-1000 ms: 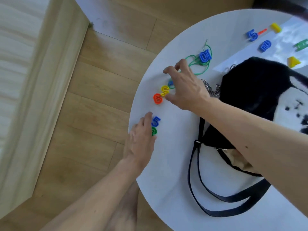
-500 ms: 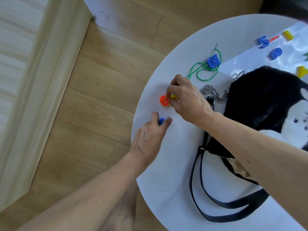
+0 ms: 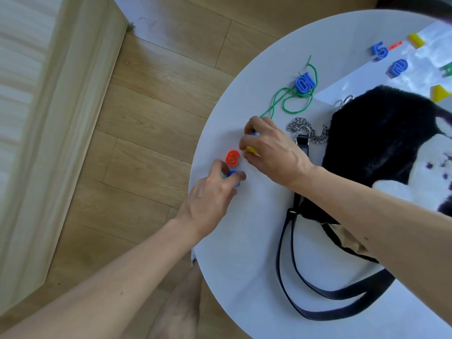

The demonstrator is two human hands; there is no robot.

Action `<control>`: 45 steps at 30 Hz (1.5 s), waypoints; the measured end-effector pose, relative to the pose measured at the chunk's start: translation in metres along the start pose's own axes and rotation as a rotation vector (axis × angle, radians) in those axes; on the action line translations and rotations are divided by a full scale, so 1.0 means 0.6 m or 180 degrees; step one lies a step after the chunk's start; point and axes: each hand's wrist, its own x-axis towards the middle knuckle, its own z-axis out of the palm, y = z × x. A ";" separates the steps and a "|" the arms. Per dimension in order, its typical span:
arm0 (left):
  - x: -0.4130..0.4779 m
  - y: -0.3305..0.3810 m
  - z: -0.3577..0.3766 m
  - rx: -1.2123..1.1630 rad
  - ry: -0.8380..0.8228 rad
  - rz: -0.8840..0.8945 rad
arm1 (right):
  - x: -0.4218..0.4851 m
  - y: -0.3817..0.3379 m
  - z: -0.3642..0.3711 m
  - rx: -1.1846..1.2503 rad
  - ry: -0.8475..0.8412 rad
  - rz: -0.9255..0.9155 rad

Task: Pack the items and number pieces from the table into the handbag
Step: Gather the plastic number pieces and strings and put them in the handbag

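Left hand (image 3: pixel 210 199) pinches a blue piece (image 3: pixel 233 176), right hand (image 3: pixel 274 152) grips a yellow piece (image 3: pixel 250 150); orange 6 (image 3: pixel 232 157) sits loose between them near the counter (image 3: pixel 244 241) edge, so one nudge likely sends it to the floor (image 3: pixel 146 118).

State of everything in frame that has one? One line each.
left hand: fingers pinch near blue piece
right hand: fingers grip yellow piece
orange 6: lying flat, untouched, between the hands
handbag: on its side, mouth looks open, lining showing
green cord: loose, looped
chain: slack, heaped
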 end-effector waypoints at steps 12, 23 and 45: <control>0.029 0.090 -0.053 -0.6159 -0.1001 -0.1811 | -0.085 -0.105 -0.095 0.2415 0.0586 0.0983; 0.029 0.110 -0.043 -0.6058 -0.0585 -0.1965 | -0.133 -0.147 -0.107 0.1310 0.0693 0.0439; 0.029 0.050 -0.046 -0.5891 -0.0085 -0.2626 | -0.045 -0.090 -0.038 0.1378 0.1024 0.0415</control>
